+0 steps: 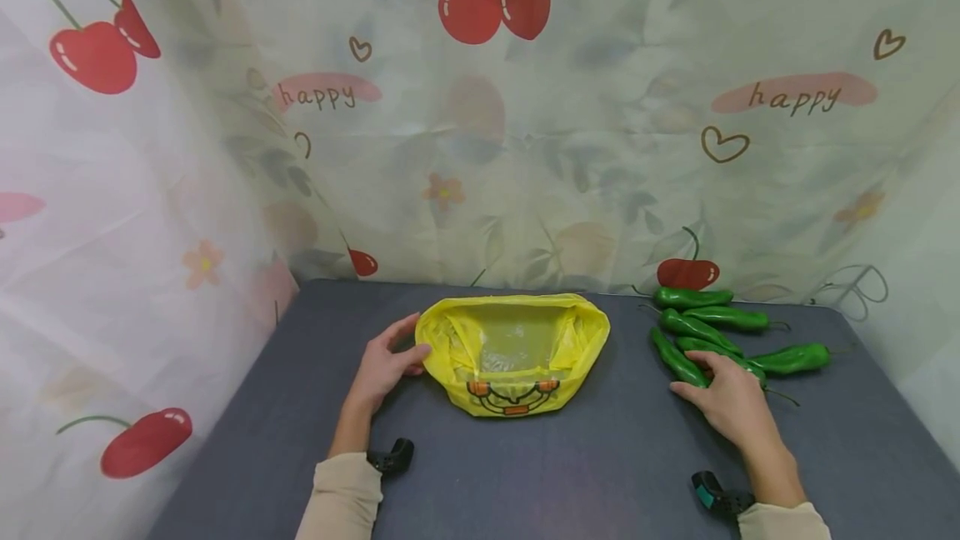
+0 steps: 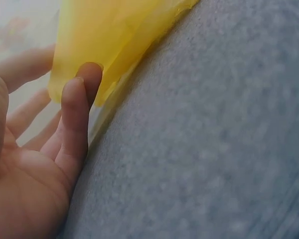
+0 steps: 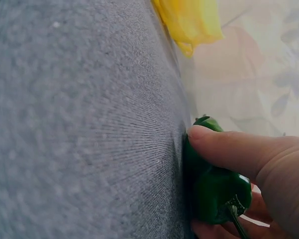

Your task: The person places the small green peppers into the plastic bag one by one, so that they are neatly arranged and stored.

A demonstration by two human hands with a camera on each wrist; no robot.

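A yellow plastic bag (image 1: 517, 398), its mouth spread open, stands on the dark grey table with a cartoon print at its front. My left hand (image 1: 386, 361) is at the bag's left edge, fingers loosely spread; its fingertips touch the yellow film (image 2: 109, 35) in the left wrist view. Over at the right lies a group of several green peppers (image 1: 727, 319). Among them my right hand (image 1: 731, 398) grips a green pepper (image 1: 670, 355) at the near left of the group. In the right wrist view the thumb lies across this pepper (image 3: 214, 196), with the other fingers partly hidden behind it.
The dark grey table (image 1: 510, 473) runs back to a printed curtain (image 1: 525, 173) with cherries and hearts. A thin looped cord (image 1: 862, 286) hangs by the back right corner. Each wrist wears a black strap device (image 1: 393, 457).
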